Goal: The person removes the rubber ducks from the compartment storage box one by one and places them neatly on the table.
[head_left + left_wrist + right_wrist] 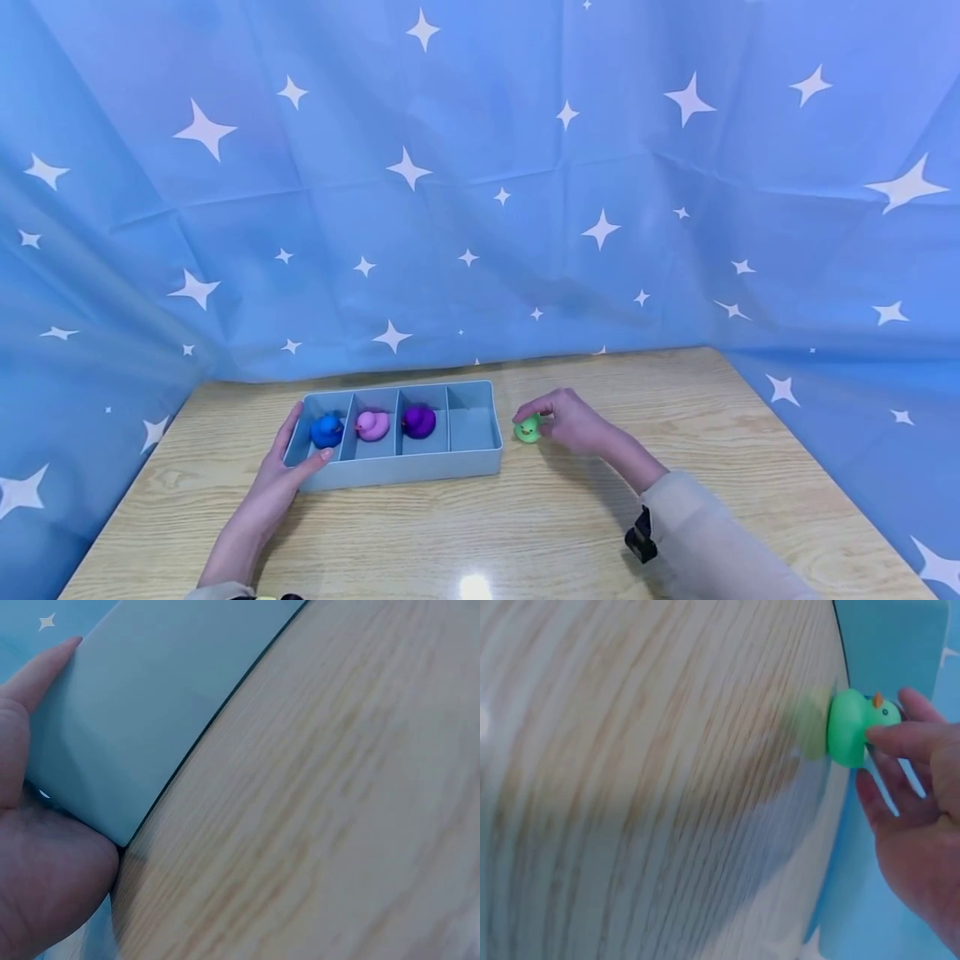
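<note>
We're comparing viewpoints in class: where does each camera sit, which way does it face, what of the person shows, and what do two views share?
Head: worn on the head, looking forward and down at the divided tray, tabletop and starry cloth; left hand, right hand and pale right sleeve show.
Left wrist: on that wrist, facing the tray's outer wall and tabletop; part of the left hand shows.
Right wrist: on that wrist, facing the green duck and tabletop; the right hand shows.
Shared: head and right wrist both show the right hand pinching the green duck.
</note>
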Demonstrator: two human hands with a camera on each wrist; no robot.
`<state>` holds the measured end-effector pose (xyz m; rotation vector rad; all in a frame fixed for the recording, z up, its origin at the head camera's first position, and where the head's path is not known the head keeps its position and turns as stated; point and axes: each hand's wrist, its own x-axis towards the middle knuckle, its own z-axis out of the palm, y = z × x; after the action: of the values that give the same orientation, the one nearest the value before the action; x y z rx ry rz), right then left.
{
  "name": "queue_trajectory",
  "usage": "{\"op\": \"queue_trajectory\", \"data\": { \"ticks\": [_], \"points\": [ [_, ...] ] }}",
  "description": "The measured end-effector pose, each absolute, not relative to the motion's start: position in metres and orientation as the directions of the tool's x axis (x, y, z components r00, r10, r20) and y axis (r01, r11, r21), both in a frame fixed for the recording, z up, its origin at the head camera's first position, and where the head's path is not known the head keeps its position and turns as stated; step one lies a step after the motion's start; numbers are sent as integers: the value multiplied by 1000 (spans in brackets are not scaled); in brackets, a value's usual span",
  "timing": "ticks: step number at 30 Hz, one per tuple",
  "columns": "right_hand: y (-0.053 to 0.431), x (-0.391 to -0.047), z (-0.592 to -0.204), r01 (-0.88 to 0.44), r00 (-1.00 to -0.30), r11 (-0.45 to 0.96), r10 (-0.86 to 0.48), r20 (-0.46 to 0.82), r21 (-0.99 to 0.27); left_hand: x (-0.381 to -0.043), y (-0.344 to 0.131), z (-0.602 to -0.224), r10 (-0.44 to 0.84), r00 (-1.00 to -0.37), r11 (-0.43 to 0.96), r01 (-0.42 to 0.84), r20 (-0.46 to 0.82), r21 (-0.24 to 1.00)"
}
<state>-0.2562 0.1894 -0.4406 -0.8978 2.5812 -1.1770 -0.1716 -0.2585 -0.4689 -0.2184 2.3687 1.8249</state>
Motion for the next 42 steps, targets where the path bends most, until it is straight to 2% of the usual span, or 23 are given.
{"op": "queue_trajectory", "data": {
  "ticks": [9, 22, 27, 42],
  "points": [
    [192, -259, -444, -493, -781, 464, -610, 139, -736, -172, -260, -469, -23, -980, 256, -195, -196, 947],
    [192, -254, -438, -415, -834, 538, -548, 71, -733, -172, -259, -470, -30, -980, 285, -196, -196, 938],
    [190, -254, -440, -401, -854, 550, -513, 83, -732, -172, -259, -470, -30, -981, 283, -193, -193, 939],
    [190, -256, -443, -406, -848, 519, -520, 99, -752, -172, -261, -474, -25, -983, 284, -183, -183, 941]
  ]
}}
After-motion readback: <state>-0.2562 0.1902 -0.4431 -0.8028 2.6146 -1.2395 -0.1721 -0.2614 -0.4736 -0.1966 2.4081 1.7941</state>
